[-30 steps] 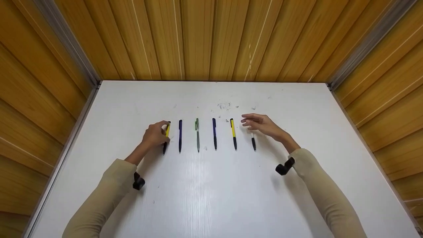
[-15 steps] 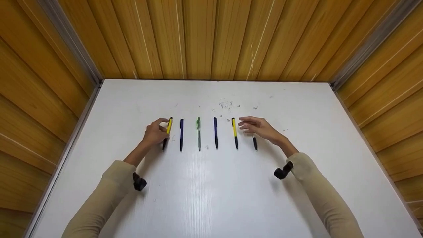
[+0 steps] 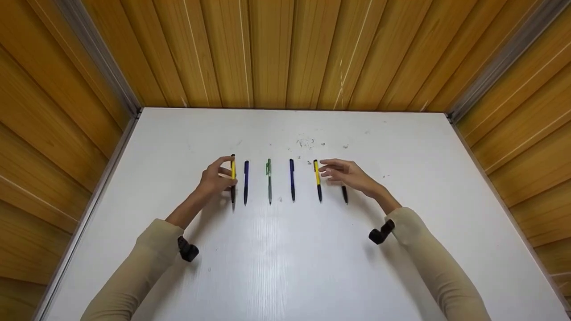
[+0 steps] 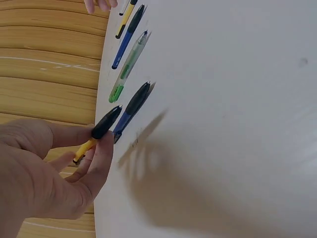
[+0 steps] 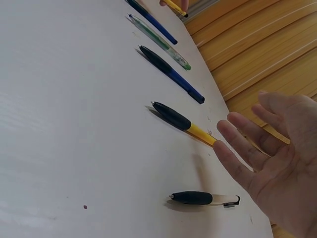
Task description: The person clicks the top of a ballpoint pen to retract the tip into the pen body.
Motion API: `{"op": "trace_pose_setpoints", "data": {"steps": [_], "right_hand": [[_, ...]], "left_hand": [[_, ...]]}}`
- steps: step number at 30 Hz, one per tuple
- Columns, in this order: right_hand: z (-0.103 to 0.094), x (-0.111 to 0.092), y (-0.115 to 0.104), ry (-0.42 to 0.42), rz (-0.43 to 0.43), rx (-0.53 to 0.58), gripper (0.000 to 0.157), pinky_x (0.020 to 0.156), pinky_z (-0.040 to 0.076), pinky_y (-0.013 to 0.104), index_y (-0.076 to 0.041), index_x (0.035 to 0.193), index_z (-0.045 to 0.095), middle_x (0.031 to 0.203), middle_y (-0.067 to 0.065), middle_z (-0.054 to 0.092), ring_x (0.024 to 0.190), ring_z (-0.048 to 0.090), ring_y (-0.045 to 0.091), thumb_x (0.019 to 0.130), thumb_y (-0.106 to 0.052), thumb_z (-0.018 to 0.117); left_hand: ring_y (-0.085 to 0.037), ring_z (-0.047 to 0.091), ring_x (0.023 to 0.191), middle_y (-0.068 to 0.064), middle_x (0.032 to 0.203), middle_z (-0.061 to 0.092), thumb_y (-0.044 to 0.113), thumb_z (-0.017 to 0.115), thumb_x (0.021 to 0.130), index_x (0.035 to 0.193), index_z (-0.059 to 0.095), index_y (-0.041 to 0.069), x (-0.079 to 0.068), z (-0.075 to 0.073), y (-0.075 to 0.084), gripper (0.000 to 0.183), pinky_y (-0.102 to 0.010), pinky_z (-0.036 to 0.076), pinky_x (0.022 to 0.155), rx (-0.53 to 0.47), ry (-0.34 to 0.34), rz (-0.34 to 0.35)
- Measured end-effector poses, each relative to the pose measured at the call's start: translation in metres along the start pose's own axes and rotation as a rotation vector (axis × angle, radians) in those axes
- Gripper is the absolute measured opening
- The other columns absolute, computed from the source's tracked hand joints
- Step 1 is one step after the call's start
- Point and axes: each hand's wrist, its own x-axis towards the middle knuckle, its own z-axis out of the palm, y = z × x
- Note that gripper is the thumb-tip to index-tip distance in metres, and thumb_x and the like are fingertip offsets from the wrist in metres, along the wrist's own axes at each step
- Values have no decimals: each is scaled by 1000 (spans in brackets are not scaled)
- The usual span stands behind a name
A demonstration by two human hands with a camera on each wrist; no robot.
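My left hand (image 3: pixel 212 179) pinches a yellow pen with a black grip (image 4: pixel 106 123) between thumb and fingers. This pen is raised over the table, its shadow apart from it in the left wrist view. Right beside it lies a blue pen (image 3: pixel 246 183). A clear green pen (image 3: pixel 269 180), a second blue pen (image 3: pixel 292 180) and a second yellow pen (image 3: pixel 318 178) follow to the right in a row. My right hand (image 3: pixel 352 174) hovers with spread fingers by that yellow pen, over a white pen with a black grip (image 5: pixel 193 198), partly hidden in the head view.
The pens lie on a white table (image 3: pixel 276 258) with dark smudges (image 3: pixel 306 142) behind them. Wood-patterned panels (image 3: pixel 267 53) stand along the back and both sides. A black wrist camera (image 3: pixel 188 250) sits at the left cuff, another (image 3: pixel 381 232) at the right.
My left hand has lifted the yellow pen and moved it right, closer to the first blue pen, turning it more upright in view. My right hand has shifted slightly left and nearer me.
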Motion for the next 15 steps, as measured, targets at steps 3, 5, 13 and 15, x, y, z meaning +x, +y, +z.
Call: {"op": "trace_pose_setpoints", "data": {"steps": [3, 5, 13, 15], "right_hand": [[4, 1, -3, -5, -8, -6, 50, 111, 52, 50, 2, 150, 45, 144, 27, 56, 133, 57, 42, 107, -20, 56], [7, 2, -5, -10, -13, -6, 49, 111, 52, 51, 2, 150, 46, 144, 26, 57, 133, 57, 41, 106, -19, 56], [14, 4, -11, -41, -50, 6, 50, 113, 49, 56, 6, 151, 41, 145, 28, 55, 132, 57, 41, 108, -17, 52], [17, 4, -12, -40, -50, 4, 51, 113, 49, 56, 5, 152, 41, 145, 27, 55, 133, 57, 41, 108, -18, 53]], "left_hand": [[-25, 70, 95, -23, 124, 60, -6, 69, 91, 153, 42, 15, -3, 6, 3, 71, -31, 66, 80, -38, -1, 34], [-23, 70, 94, -23, 124, 61, -6, 70, 90, 153, 42, 16, -7, 9, 5, 72, -32, 66, 80, -78, -4, 57], [-20, 73, 97, -27, 129, 62, -8, 71, 89, 152, 45, 17, -17, 23, 12, 73, -35, 66, 83, -215, -43, 135], [-20, 74, 98, -27, 129, 63, -7, 71, 89, 153, 44, 17, -18, 26, 14, 73, -36, 66, 84, -232, -62, 145]]}}
